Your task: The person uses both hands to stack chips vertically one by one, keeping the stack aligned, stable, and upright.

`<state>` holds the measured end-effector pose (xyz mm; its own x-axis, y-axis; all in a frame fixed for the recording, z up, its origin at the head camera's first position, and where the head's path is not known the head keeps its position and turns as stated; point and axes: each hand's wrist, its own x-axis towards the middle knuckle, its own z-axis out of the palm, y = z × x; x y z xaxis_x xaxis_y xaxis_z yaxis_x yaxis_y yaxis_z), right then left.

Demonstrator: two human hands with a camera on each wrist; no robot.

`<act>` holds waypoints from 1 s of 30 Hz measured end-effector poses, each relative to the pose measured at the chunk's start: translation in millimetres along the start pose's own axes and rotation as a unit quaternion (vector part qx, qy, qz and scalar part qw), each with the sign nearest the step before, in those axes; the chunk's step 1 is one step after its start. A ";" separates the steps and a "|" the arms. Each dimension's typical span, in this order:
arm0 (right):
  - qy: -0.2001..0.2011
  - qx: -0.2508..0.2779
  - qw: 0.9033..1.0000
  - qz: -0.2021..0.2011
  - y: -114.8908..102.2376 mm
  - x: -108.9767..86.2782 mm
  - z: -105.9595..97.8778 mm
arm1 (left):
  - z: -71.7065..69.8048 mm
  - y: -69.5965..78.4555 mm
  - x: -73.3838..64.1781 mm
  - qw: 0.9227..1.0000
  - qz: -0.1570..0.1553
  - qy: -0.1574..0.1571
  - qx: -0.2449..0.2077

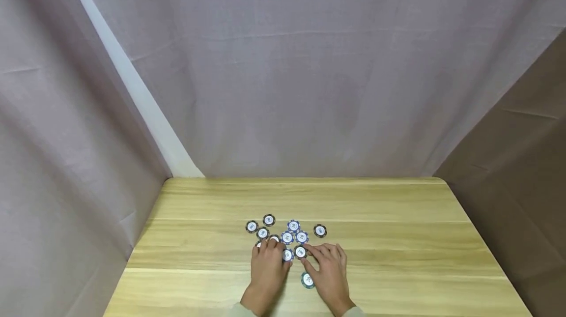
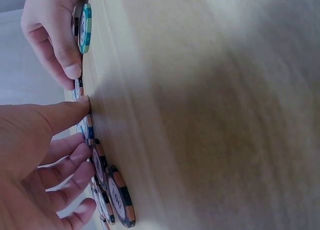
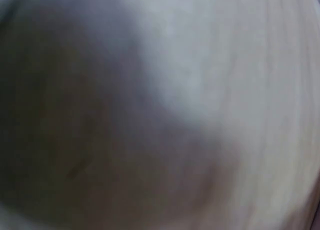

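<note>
A curtain point(image 1: 309, 86) hung behind the bench point(image 1: 407, 238). On the bench, five chips point(image 1: 263, 233) lay in a loose group leftward, the nearest two partly beneath the left hand point(image 1: 268, 269). A trio of chips point(image 1: 287, 237) sat just to their right. Before that trio lay a left-hand chip point(image 1: 288, 255) and, right of it, a right-hand chip point(image 1: 300, 252) beside the right hand point(image 1: 329, 272). A lone chip point(image 1: 320, 230) lay behind that hand; a front chip point(image 1: 307, 280), nearest the person, lay between both hands.
</note>
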<state>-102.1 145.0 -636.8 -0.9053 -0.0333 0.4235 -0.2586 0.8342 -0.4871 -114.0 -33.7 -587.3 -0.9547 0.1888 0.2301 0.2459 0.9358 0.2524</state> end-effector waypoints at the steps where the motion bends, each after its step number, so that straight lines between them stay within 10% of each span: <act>1: 0.001 0.004 1.000 -0.002 0.1 0.5 0.4 | 0.7 -0.6 0.1 1.000 0.003 0.005 0.002; 15: -0.012 0.002 1.000 -0.010 -5.1 -0.4 1.4 | 10.9 -9.5 -11.8 0.994 0.022 0.105 -0.015; 30: -0.027 0.005 1.000 -0.003 -2.5 1.0 -3.3 | 10.9 1.8 0.6 0.992 0.037 0.068 -0.096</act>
<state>-101.2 144.7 -632.6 -0.9207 -0.0689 0.3843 -0.2676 0.8281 -0.4926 -115.9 -28.6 -597.0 -0.9046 0.2003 0.3762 0.3542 0.8443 0.4020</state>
